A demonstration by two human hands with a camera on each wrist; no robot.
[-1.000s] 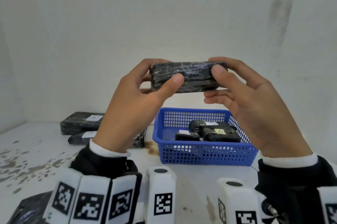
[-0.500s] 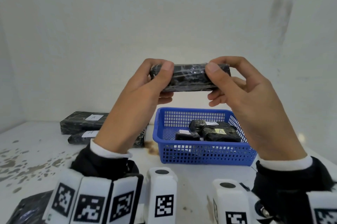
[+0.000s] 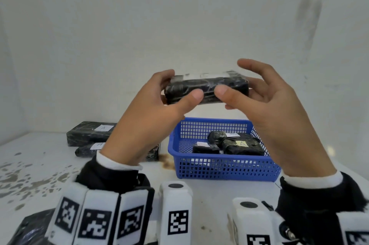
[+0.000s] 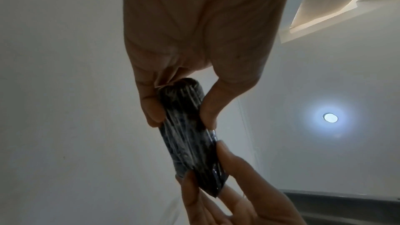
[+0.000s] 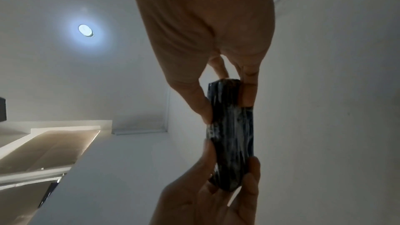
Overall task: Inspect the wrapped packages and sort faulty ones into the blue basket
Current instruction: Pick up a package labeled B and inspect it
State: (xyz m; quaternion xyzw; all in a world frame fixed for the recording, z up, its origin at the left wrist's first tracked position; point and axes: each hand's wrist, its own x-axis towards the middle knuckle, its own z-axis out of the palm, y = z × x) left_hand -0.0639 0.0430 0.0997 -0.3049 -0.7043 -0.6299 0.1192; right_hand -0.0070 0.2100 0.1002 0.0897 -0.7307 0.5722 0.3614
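Observation:
I hold a black, film-wrapped package [image 3: 207, 89] level in the air above the blue basket [image 3: 223, 169]; a white label shows on its top face. My left hand [image 3: 179, 89] pinches its left end between thumb and fingers. My right hand [image 3: 235, 89] pinches its right end, thumb in front, fingers behind, the index finger lifted clear. In the left wrist view the package [image 4: 190, 136] is pinched by my left hand [image 4: 181, 117]. The right wrist view shows the package [image 5: 231, 131] held by my right hand [image 5: 227, 107]. Several wrapped packages [image 3: 241, 146] lie in the basket.
Two labelled black packages [image 3: 89, 135] lie stacked on the stained white table [image 3: 40, 165] left of the basket. Another dark package [image 3: 30, 230] lies at the near left edge. A white wall [image 3: 179, 25] stands close behind.
The package has been turned so its labelled face points up. Both thumbs have slid toward its middle, and my right index finger has lifted off.

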